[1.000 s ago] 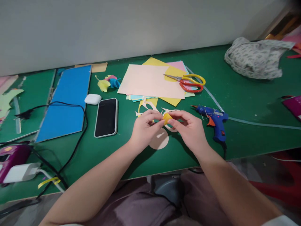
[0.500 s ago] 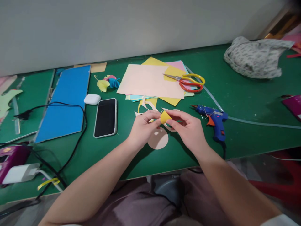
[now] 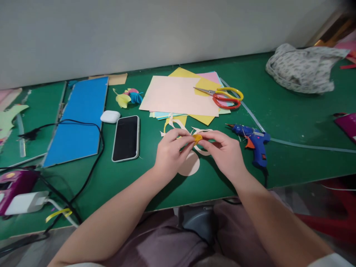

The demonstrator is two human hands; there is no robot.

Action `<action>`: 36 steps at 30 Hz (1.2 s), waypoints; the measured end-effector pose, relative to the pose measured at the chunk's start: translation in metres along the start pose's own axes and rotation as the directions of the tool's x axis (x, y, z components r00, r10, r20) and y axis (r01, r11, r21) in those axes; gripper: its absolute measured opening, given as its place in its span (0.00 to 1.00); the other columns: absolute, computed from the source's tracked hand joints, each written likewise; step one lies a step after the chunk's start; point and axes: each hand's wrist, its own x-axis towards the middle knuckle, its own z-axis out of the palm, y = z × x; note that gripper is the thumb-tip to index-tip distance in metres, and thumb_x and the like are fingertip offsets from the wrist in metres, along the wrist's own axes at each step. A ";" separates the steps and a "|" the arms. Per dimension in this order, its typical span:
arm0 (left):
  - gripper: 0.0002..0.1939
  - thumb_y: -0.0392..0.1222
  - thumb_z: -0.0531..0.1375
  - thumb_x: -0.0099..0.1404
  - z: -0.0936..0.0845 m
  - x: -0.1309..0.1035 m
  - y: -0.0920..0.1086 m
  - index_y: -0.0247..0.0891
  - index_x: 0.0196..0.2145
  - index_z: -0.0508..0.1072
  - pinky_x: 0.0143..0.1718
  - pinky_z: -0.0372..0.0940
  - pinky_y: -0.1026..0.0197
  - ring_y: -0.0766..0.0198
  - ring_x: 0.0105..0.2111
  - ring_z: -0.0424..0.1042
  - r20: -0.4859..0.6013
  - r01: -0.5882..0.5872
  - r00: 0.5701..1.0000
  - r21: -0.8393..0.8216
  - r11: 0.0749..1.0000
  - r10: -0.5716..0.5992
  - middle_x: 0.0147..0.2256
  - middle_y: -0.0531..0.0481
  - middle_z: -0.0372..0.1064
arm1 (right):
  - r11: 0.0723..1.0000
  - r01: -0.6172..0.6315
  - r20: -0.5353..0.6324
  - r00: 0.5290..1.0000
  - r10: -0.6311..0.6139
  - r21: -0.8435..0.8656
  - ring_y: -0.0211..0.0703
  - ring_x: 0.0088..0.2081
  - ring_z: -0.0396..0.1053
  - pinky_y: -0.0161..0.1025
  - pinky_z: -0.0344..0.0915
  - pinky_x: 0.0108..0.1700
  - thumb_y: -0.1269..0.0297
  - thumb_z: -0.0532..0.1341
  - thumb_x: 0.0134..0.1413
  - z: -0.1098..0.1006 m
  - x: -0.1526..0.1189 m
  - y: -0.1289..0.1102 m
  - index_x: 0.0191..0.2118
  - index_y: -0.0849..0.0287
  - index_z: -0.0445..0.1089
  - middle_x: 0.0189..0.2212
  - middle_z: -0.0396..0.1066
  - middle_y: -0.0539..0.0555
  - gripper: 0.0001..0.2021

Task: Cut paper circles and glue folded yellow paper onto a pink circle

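Grip from two sides: left hand [image 3: 171, 150] and right hand [image 3: 226, 150] close together, fingertips of both clamped on a small curled yellow paper piece [image 3: 197, 138], caught between them over the green table [image 3: 167, 196]. Below, a round pale paper disc [image 3: 190, 165], partly hidden behind the left hand; just beyond, thin pale offcuts [image 3: 179, 123] in loose curves. Farther back, a fanned stack of paper sheets [image 3: 169, 94], pale pink on top, with scissors [image 3: 216, 97] lying across its right side, one handle yellow, one red. To the right, a blue glue gun [image 3: 258, 144] with orange trigger. To the left, a dark-screened phone [image 3: 126, 138], a small white case [image 3: 110, 116] just beside its far corner, colourful curled paper shapes [image 3: 123, 100] behind. Farther left, a blue board [image 3: 79, 118] with a black cable [image 3: 100, 142] looping over it. Far right, a crumpled patterned cloth [image 3: 303, 68].
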 end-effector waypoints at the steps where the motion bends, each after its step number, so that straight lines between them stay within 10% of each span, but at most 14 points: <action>1: 0.04 0.36 0.61 0.61 0.000 0.000 0.000 0.35 0.33 0.76 0.31 0.68 0.66 0.65 0.33 0.72 0.000 -0.004 1.000 0.000 1.000 0.004 0.33 0.46 0.71 | 1.000 0.003 0.008 1.000 -0.003 0.000 0.43 0.41 0.72 0.36 0.72 0.37 0.67 0.65 0.51 0.000 0.000 0.000 0.36 0.53 0.76 0.37 0.75 0.50 0.05; 36: 0.02 0.32 0.64 0.56 -0.001 0.004 0.005 0.37 0.29 0.77 0.25 0.66 0.71 0.69 0.30 0.71 0.095 0.309 0.951 -0.270 0.912 -0.294 0.29 0.50 0.72 | 0.983 -0.113 0.029 0.994 0.110 0.148 0.40 0.36 0.71 0.35 0.70 0.33 0.64 0.66 0.50 0.002 0.001 0.002 0.33 0.56 0.73 0.34 0.72 0.49 0.04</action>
